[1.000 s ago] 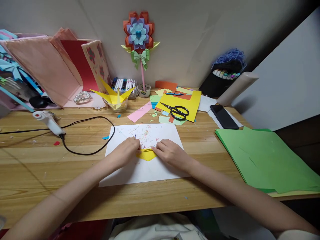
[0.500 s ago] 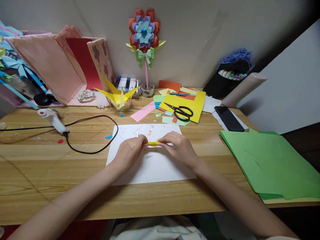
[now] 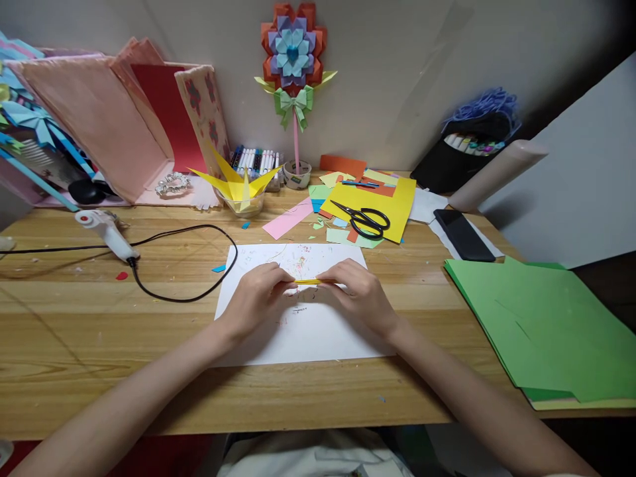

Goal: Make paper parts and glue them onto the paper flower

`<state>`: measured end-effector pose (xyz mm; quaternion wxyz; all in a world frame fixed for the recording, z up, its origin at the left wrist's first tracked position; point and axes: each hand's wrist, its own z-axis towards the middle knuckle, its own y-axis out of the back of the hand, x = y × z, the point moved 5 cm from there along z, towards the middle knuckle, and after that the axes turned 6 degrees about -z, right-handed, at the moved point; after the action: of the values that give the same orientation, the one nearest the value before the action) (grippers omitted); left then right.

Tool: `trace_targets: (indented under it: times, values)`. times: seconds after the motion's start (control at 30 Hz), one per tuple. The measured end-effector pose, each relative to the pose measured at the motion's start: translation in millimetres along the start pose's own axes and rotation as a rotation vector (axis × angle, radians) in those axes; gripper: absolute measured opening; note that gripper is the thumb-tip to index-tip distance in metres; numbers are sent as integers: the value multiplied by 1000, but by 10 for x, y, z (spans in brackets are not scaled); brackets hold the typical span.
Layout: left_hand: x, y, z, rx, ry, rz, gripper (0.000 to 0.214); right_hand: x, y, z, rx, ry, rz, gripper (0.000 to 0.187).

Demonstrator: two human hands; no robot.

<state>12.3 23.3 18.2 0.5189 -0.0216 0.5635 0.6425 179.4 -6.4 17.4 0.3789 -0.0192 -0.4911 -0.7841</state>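
Note:
A folded piece of yellow paper (image 3: 308, 282) shows only as a thin edge, pinched between both hands just above a white sheet (image 3: 303, 331) on the wooden desk (image 3: 99, 318). My left hand (image 3: 258, 298) grips its left end with fingers closed. Its right end sits in my right hand (image 3: 360, 295), fingers closed on it as well. The white sheet carries small coloured marks near its top.
Black scissors (image 3: 365, 218) lie on a yellow sheet (image 3: 392, 205) with paper scraps behind. A glue gun (image 3: 106, 232) and its black cord (image 3: 189, 265) lie left. A green paper stack (image 3: 556, 324) and a phone (image 3: 462, 235) are right. A paper flower (image 3: 294, 50) stands at the wall.
The yellow piece lay flat on the white sheet under my fingers. Both hands have lifted and turned it, so only its thin edge shows now.

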Motion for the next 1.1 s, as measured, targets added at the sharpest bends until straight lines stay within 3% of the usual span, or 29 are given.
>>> trace_targets:
  times: [0.2,0.57,0.7,0.87,1.1]
  values:
    - [-70,-75,-49,10,-206,205,18,-13,-11,-16,21,-24,38,13]
    - [47,-62,-15,71,-166,349,22,-94,-38,-16,-6,13,-88,13]
    - [15,-74,-24,83,-230,459,19,-89,-40,-15,-10,0,-81,13]
    - [18,-72,-15,87,-242,450,18,-88,-57,-19,-10,-1,-61,12]
    - [6,-86,-18,66,-362,486,19,-76,-40,-11,-40,21,-68,11]
